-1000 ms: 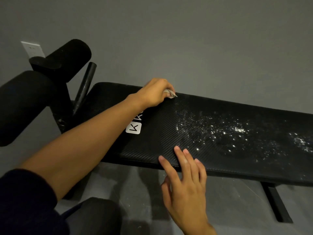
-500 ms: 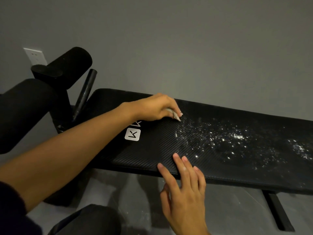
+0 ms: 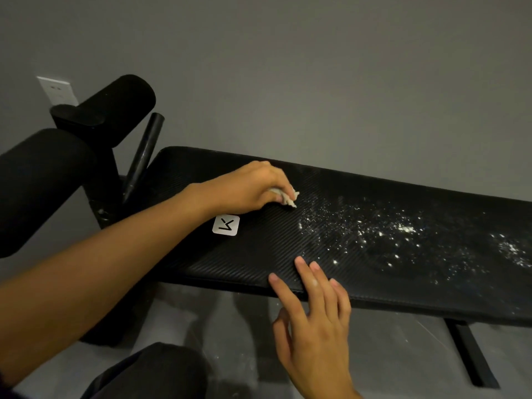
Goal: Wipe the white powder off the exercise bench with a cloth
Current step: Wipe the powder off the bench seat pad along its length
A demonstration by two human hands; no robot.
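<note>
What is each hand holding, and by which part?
The left hand grips a bunched cloth, one end sticking out. The right hand holds nothing, fingers resting on the bench.

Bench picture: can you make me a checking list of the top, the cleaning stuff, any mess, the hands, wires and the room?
Surface: black ribbed bench pad with a white logo sticker on it.
Job's things: white powder scattered over the pad's right part; small pale cloth at the powder's left edge.
Clutter: nothing seen.
Grippers: left hand grips the cloth against the pad; right hand rests straight fingers on the near edge.
Cables: nothing seen.
Surroundings: two black foam rollers at the left end, wall outlet, grey wall, grey floor.
</note>
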